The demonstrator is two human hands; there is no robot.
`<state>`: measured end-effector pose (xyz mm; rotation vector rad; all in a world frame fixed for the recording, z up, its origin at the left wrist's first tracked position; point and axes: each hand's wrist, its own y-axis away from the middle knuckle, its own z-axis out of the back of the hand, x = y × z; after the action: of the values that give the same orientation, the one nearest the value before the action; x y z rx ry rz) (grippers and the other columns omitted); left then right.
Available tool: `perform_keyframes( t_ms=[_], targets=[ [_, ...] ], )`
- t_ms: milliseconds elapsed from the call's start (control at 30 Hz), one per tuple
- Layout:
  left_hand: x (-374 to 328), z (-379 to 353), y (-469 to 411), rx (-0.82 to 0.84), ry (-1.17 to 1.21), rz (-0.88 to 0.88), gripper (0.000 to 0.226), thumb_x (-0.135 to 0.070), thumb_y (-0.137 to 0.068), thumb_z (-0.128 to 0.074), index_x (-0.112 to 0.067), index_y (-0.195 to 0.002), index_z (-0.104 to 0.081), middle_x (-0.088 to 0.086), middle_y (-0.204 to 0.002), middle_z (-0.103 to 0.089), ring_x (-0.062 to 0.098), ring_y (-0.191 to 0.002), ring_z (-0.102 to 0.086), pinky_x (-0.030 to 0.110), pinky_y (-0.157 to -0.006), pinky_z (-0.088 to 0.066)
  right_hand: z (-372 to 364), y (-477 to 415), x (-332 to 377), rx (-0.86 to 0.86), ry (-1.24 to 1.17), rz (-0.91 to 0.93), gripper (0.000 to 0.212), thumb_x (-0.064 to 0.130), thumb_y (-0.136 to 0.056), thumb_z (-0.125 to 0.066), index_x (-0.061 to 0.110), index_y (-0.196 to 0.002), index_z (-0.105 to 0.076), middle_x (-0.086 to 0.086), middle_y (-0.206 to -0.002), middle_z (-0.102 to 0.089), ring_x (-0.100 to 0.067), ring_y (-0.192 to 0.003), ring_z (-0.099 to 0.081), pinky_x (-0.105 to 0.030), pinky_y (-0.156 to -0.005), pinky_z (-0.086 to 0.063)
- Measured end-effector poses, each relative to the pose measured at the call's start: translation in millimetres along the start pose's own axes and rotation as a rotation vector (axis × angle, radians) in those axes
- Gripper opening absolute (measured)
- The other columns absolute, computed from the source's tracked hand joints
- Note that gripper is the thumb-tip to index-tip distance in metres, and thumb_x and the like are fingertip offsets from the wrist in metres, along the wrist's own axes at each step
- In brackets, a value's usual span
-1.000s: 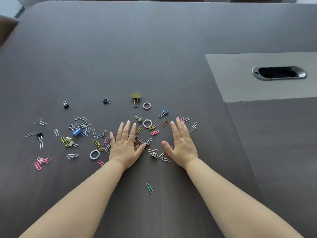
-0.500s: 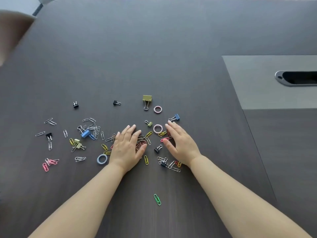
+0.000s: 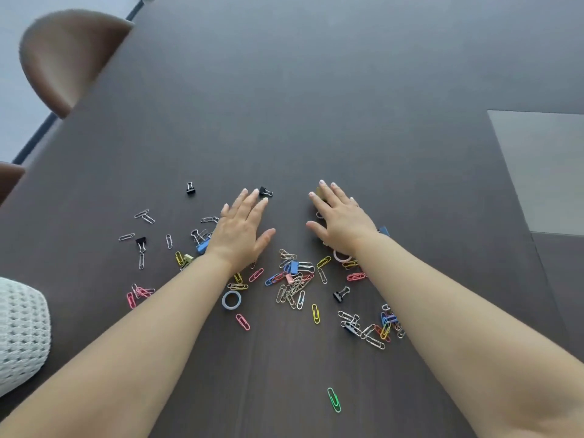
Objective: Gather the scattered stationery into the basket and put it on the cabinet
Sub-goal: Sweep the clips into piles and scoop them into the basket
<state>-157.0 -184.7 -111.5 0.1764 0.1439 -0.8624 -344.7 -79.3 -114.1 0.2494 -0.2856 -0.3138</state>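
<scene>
Both palms lie flat and open on the dark table (image 3: 316, 90), left hand (image 3: 239, 230) and right hand (image 3: 339, 221) apart beyond the scattered paper clips (image 3: 294, 287), seemingly to rake them inward toward the white woven basket (image 3: 22, 330) at the left edge

No readable text, labels, brand names, numbers or signs appear anywhere: none on the dark desk (image 3: 316, 90), none on the scattered clips, none on the white basket (image 3: 22, 330) at lower left.

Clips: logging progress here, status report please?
Left hand, right hand flat, open, holding nothing. Clips still scattered on table. White basket at left edge. Nothing blocking.
</scene>
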Motion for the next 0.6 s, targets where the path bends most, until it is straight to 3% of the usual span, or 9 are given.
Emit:
perform_keyframes(
  t_ms=[67,133,200,267,367,433,467,533,600],
  targets=[
    [-1.4,4.5,-19.4,0.030,-0.030,-0.014,0.064,-0.041,-0.095,-0.039,-0.016,-0.147,-0.011,0.003,-0.157,-0.002,0.019,-0.144,0.005,0.044,-0.115,-0.004,-10.1,19.1,0.9,-0.028,-0.016,0.032,0.061,0.046,-0.096,-0.035,0.023,-0.148,-0.014,0.001,-0.158,0.003,-0.018,-0.146,0.004,-0.042,-0.118,-0.010],
    [-8.0,6.6,-37.4,0.093,-0.024,-0.015,0.066,-0.042,-0.096,-0.036,-0.017,-0.148,-0.004,0.004,-0.157,0.002,0.019,-0.144,0.007,0.043,-0.115,-0.003,-19.2,43.6,4.0,-0.111,-0.056,0.088,0.053,0.043,-0.094,-0.039,0.020,-0.142,-0.033,-0.004,-0.156,-0.018,-0.024,-0.144,-0.015,-0.043,-0.116,-0.022],
    [-16.0,5.2,-45.6,0.179,0.027,-0.002,0.063,-0.039,-0.097,-0.035,-0.014,-0.148,-0.007,0.005,-0.157,-0.004,0.019,-0.144,0.001,0.041,-0.115,-0.005,-25.6,61.8,7.6,-0.240,-0.078,0.163,0.044,0.039,-0.089,-0.040,0.018,-0.124,-0.057,-0.008,-0.137,-0.051,-0.030,-0.124,-0.049,-0.042,-0.101,-0.044],
    [-21.6,0.8,-38.3,0.172,0.035,-0.022,0.054,-0.032,-0.097,-0.037,-0.010,-0.145,-0.022,0.007,-0.154,-0.019,0.021,-0.142,-0.012,0.039,-0.114,-0.014,-24.6,71.0,10.3,-0.324,-0.166,0.160,0.040,0.034,-0.086,-0.039,0.018,-0.111,-0.065,-0.004,-0.118,-0.066,-0.029,-0.098,-0.064,-0.037,-0.081,-0.055],
    [-15.8,-5.1,-8.3,-0.074,0.033,-0.122,0.036,-0.022,-0.093,-0.042,-0.007,-0.123,-0.055,0.011,-0.125,-0.058,0.032,-0.113,-0.053,0.040,-0.092,-0.044,-13.1,66.6,17.8,-0.407,-0.249,0.097,0.034,0.027,-0.087,-0.042,0.016,-0.110,-0.064,-0.001,-0.113,-0.068,-0.028,-0.091,-0.065,-0.037,-0.069,-0.057],
    [-1.2,-3.7,10.5,-0.198,0.071,-0.184,0.037,-0.023,-0.085,-0.038,-0.006,-0.102,-0.067,0.010,-0.099,-0.068,0.033,-0.084,-0.064,0.037,-0.071,-0.053,-7.0,53.4,25.9,-0.422,-0.243,0.062,0.030,0.021,-0.089,-0.047,0.014,-0.115,-0.061,-0.002,-0.119,-0.064,-0.028,-0.101,-0.061,-0.040,-0.076,-0.055],
    [10.0,-2.5,15.8,-0.237,0.069,-0.192,0.039,-0.025,-0.082,-0.037,-0.007,-0.097,-0.068,0.010,-0.096,-0.069,0.033,-0.080,-0.064,0.037,-0.068,-0.054,-4.7,44.5,32.7,-0.388,-0.233,0.053,0.032,0.020,-0.091,-0.048,0.014,-0.120,-0.057,-0.002,-0.125,-0.060,-0.028,-0.109,-0.056,-0.040,-0.084,-0.051],
    [33.2,4.1,19.9,-0.254,0.046,-0.133,0.040,-0.027,-0.080,-0.039,-0.007,-0.100,-0.067,0.011,-0.104,-0.067,0.034,-0.090,-0.063,0.042,-0.074,-0.054,-3.3,25.3,51.3,-0.274,-0.208,0.057,0.041,0.022,-0.093,-0.047,0.016,-0.133,-0.045,-0.003,-0.140,-0.046,-0.025,-0.126,-0.042,-0.038,-0.101,-0.039],
    [57.7,11.7,16.3,-0.246,0.009,-0.001,0.040,-0.027,-0.084,-0.046,-0.007,-0.115,-0.061,0.014,-0.126,-0.056,0.036,-0.114,-0.053,0.048,-0.093,-0.043,-4.4,4.9,72.8,-0.154,-0.166,0.071,0.050,0.029,-0.095,-0.043,0.019,-0.143,-0.030,-0.002,-0.152,-0.027,-0.022,-0.139,-0.024,-0.035,-0.112,-0.025]
  ],
)
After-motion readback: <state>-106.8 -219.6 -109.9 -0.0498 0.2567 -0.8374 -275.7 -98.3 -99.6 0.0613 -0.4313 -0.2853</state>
